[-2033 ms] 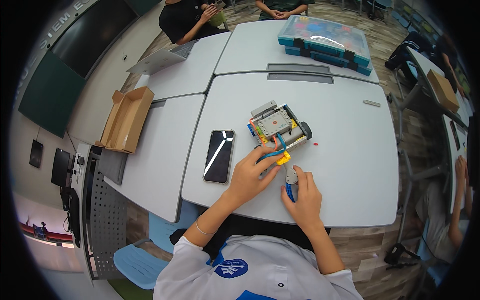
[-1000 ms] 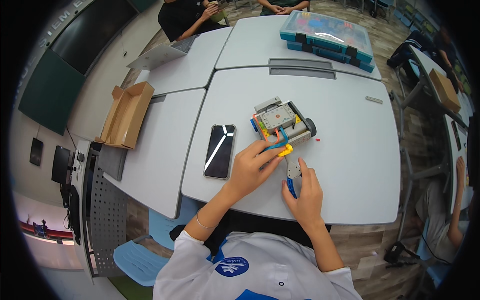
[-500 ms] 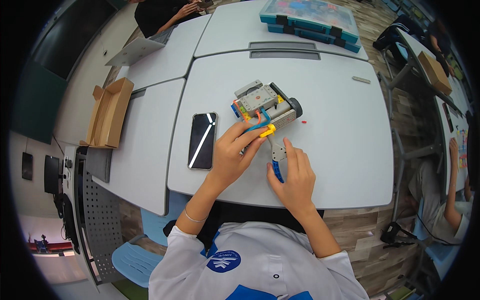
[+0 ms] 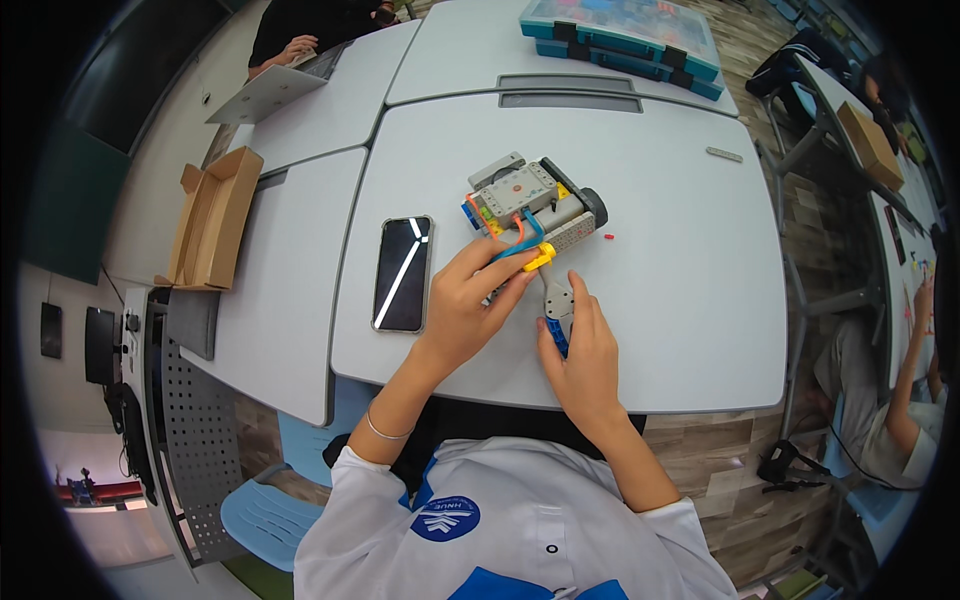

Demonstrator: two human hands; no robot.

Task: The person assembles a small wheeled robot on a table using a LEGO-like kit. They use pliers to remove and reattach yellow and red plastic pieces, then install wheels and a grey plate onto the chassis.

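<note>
A classroom of pale grey tables (image 4: pixel 680 300) fills the view, with wood-pattern flooring on the right and a dark board along the left wall. At the far left, an open cardboard box (image 4: pixel 213 218) lies on the neighbouring desk, and a little further right a black phone (image 4: pixel 403 272) rests face up, its screen catching a white streak of light. Just right of the phone, the left hand (image 4: pixel 470 305) reaches forward, its fingers closed around the near end of a small grey building-block robot car (image 4: pixel 530 205), pinching a yellow connector (image 4: pixel 540 261) and the orange and blue cables there. Beside it the right hand (image 4: pixel 585 350) is wrapped around a grey and blue part (image 4: pixel 557 310), pressing it toward the car's near edge. Compared with two seconds back, both hands sit in much the same grip; the model appears higher and larger mainly because the head has tipped. The fitting looks unfinished. A tiny red piece (image 4: pixel 610 238) lies loose right of the car, and a blue parts case (image 4: pixel 625 30) sits on the far table.
</note>
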